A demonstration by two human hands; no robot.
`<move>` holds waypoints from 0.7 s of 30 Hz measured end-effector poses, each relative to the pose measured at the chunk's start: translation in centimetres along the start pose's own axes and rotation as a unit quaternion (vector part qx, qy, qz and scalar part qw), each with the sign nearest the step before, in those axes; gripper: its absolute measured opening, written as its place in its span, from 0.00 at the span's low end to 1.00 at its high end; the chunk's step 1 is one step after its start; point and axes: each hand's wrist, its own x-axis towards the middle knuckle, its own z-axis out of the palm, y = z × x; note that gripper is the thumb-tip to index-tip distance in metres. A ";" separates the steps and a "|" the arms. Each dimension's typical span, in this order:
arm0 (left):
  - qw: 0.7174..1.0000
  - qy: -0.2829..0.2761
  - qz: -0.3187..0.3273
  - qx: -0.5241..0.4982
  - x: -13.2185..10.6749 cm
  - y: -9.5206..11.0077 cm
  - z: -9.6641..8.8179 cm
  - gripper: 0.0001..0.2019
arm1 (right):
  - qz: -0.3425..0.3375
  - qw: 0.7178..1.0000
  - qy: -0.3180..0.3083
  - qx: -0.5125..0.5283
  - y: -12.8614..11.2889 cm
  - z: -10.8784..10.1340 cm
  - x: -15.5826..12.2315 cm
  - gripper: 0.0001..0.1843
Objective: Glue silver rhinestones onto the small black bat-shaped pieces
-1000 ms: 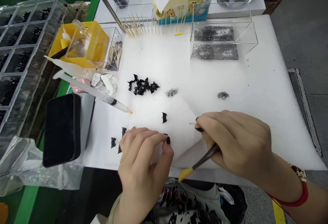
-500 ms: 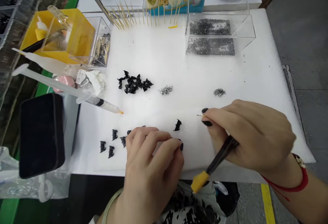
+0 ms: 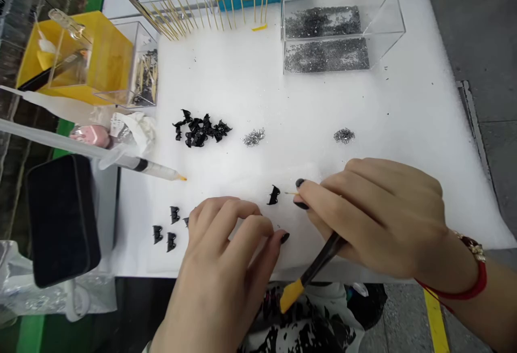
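My right hand [image 3: 375,218] pinches a thin yellowish stick [image 3: 291,193] with a dark tip between thumb and forefinger. A black-handled tool with a yellow end [image 3: 315,267] is tucked under the same hand. The stick's tip points at a small black bat-shaped piece [image 3: 273,195], just apart from it. My left hand [image 3: 230,250] rests on the white sheet with bent fingers, the thumb apart from the forefinger and nothing visible between them. It partly covers one of the black pieces [image 3: 186,222]; several others [image 3: 171,242] lie left of it.
A heap of black pieces [image 3: 200,129] and two small piles of glittering bits [image 3: 254,137] [image 3: 344,136] lie beyond. A syringe [image 3: 153,168] juts in from the left above a phone [image 3: 62,218]. Clear boxes [image 3: 388,35], a yellow bin [image 3: 109,56] and upright toothpicks [image 3: 242,8] stand behind.
My right hand has moved left, bringing the stick's tip close to the single black piece. My left thumb and forefinger have parted a little. The whole view has shifted slightly.
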 end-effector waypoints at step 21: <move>0.998 0.043 0.005 -0.036 2.2 -0.3 -0.1 0.10 | 0.019 1.000 -0.014 0.012 -0.5 -1.2 -0.4 0.11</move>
